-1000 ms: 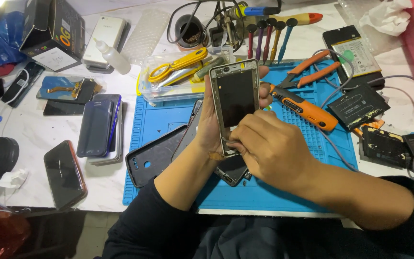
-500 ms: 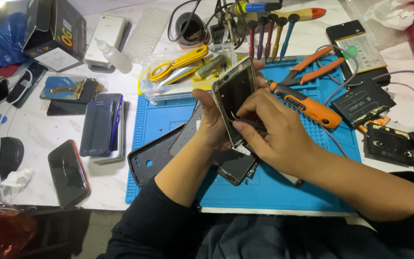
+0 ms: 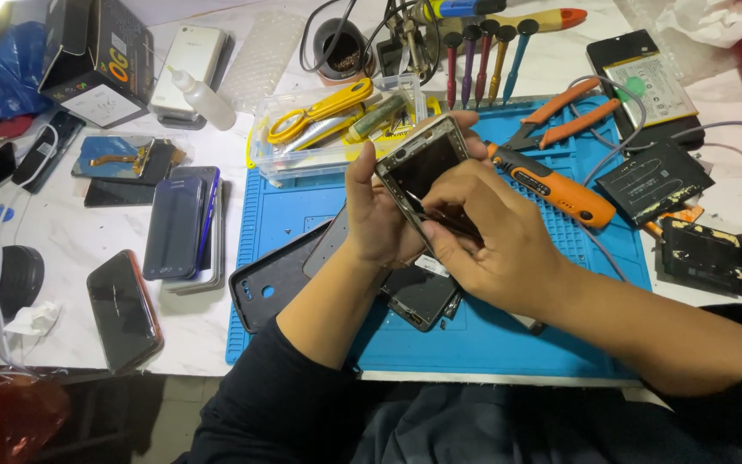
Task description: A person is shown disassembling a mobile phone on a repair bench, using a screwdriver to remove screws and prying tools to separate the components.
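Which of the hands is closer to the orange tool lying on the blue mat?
Right. The right hand works on the phone frame just beside the orange tool, almost touching its handle. The left hand grips the frame's far side, further away.

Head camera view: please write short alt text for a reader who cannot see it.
Two bare hands work on an opened phone above a blue repair mat: the left hand holds it tilted, and the right hand presses its fingers to its face. Orange pliers and other phones lie around.
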